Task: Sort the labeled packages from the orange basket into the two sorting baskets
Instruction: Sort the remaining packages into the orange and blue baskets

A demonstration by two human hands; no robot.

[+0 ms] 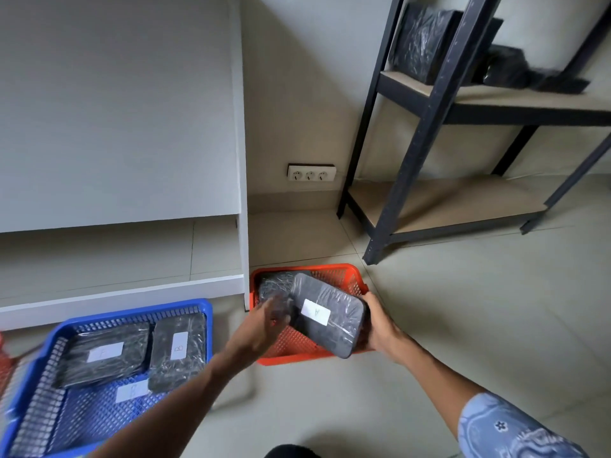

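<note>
The right hand [380,325] grips one end of a flat black plastic-wrapped package with a white "A" label [325,317], held over the orange plastic mesh basket [347,276]. The blurry left hand [267,322] touches its other end; I cannot tell its grip. One more black package [272,285] lies underneath. The blue mesh basket [109,317] nearby holds two labeled packages [102,353].

The source basket [334,271] sits on the floor [463,309] ahead, holding two packages [325,319]. Left of it and nearer, another basket [205,307] holds two packages [105,353]. A shelf rack [426,127] stands behind, right.
</note>
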